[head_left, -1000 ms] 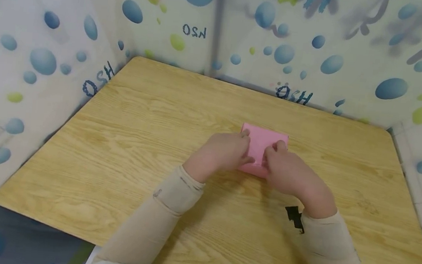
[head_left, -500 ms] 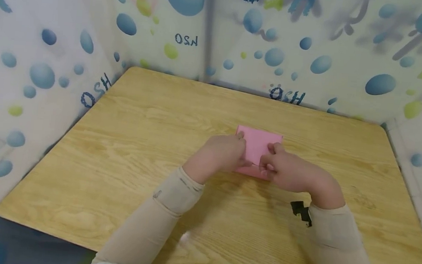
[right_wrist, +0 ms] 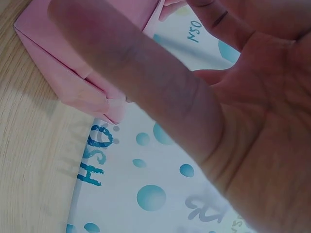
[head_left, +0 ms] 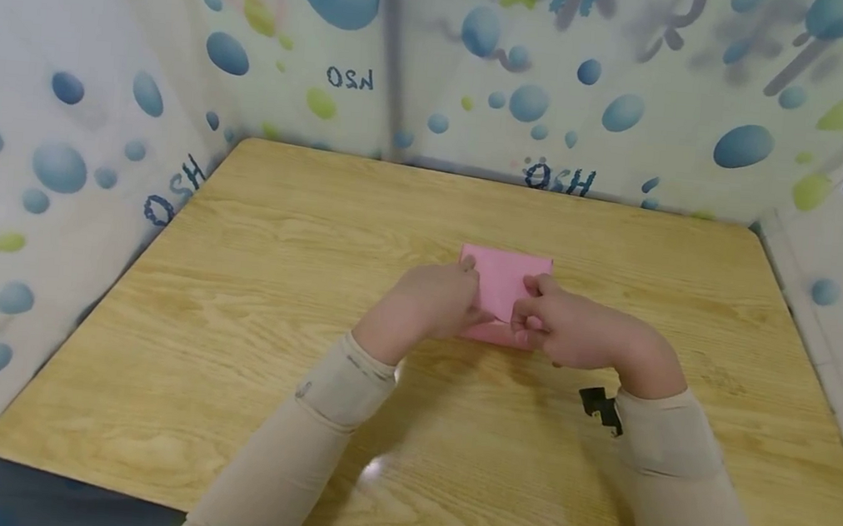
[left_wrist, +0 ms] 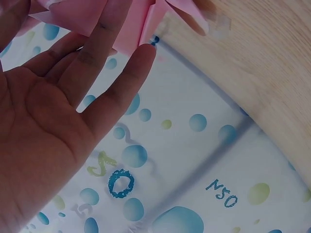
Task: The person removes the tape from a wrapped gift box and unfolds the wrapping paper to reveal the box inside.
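A box-shaped packet in folded pink paper [head_left: 502,283] lies on the wooden table, between my hands. My left hand [head_left: 429,297] is at its left side, one fingertip on the top and the thumb by the near edge. In the left wrist view, mostly straight fingers [left_wrist: 141,68] reach to the paper. My right hand [head_left: 581,331] covers the near right corner; thumb and index finger meet in a pinch at the edge of the paper flap. The right wrist view shows creased, folded-in paper [right_wrist: 73,73] behind a large digit. A small translucent piece [left_wrist: 222,26] shows near the paper.
The wooden table [head_left: 277,284] has rounded corners. A black patch [head_left: 600,408] lies on it beside the right sleeve. Walls printed with bubbles and letters [head_left: 526,97] stand close behind the table and on both sides.
The right thumb and index finger have drawn together at the near flap. The left hand stays on the packet's left side. The head view has shifted slightly.
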The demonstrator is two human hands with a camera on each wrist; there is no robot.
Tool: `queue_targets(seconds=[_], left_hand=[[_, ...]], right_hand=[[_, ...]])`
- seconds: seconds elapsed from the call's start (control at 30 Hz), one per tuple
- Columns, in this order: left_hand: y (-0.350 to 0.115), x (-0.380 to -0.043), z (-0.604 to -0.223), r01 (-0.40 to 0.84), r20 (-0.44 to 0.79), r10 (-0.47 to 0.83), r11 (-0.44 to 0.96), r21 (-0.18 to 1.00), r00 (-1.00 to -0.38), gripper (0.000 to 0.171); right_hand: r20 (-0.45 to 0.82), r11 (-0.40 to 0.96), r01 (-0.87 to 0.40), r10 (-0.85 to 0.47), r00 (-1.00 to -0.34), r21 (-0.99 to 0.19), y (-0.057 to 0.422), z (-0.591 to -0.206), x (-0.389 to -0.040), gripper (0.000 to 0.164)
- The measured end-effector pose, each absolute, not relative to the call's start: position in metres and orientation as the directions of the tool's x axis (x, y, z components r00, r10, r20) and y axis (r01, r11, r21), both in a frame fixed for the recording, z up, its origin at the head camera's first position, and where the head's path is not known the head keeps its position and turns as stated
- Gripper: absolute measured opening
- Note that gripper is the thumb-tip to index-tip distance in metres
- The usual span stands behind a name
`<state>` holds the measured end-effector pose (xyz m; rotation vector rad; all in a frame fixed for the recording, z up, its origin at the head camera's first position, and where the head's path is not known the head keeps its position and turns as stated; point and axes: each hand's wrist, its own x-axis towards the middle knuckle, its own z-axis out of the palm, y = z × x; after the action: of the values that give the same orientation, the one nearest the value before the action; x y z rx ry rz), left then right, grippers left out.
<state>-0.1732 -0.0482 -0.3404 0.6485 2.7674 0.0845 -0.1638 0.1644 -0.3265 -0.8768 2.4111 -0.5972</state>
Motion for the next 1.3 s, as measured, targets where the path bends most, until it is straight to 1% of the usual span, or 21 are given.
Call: queue_targets(seconds=[0.2, 0.43, 0.7, 0.87, 0.93, 1.0, 1.13, 1.2, 1.3], left_hand=[[-0.047, -0.173, -0.339, 0.421, -0.281, 0.440, 0.898, 0.131, -0.853, 0.050], [-0.046, -0.174, -0.337, 0.417, -0.275, 0.439, 0.898, 0.140, -0.855, 0.053], [-0.045, -0.172, -0.333, 0.426, -0.241, 0.440, 0.898, 0.111, -0.865, 0.050], [-0.045, -0.171, -0.333, 0.432, -0.226, 0.445, 0.896, 0.108, -0.867, 0.046], [-0.045, -0.171, -0.333, 0.431, -0.227, 0.446, 0.895, 0.112, -0.866, 0.045], [-0.045, -0.171, -0.334, 0.428, -0.230, 0.444, 0.896, 0.118, -0.866, 0.045], [-0.043, -0.171, -0.336, 0.424, -0.240, 0.438, 0.899, 0.111, -0.866, 0.047], [-0.042, -0.170, -0.338, 0.424, -0.245, 0.435, 0.900, 0.100, -0.866, 0.049], [-0.042, -0.169, -0.341, 0.431, -0.245, 0.439, 0.898, 0.089, -0.864, 0.053]], right_hand=[[-0.290, 0.678, -0.461, -0.693, -0.660, -0.572, 0.167, -0.326, -0.164, 0.022], [-0.285, 0.675, -0.433, -0.683, -0.672, -0.597, 0.168, -0.326, -0.162, 0.020], [-0.273, 0.681, -0.438, -0.676, -0.685, -0.588, 0.168, -0.332, -0.157, 0.021], [-0.263, 0.680, -0.449, -0.678, -0.687, -0.580, 0.167, -0.337, -0.157, 0.015], [-0.263, 0.679, -0.434, -0.672, -0.692, -0.593, 0.171, -0.339, -0.157, 0.011], [-0.241, 0.663, -0.412, -0.666, -0.706, -0.625, 0.178, -0.341, -0.159, 0.010], [-0.127, 0.612, -0.397, -0.636, -0.761, -0.684, 0.200, -0.341, -0.166, 0.015], [-0.086, 0.615, -0.391, -0.601, -0.795, -0.685, 0.209, -0.339, -0.171, 0.018], [-0.090, 0.674, -0.368, -0.542, -0.835, -0.641, 0.214, -0.338, -0.181, 0.029]])
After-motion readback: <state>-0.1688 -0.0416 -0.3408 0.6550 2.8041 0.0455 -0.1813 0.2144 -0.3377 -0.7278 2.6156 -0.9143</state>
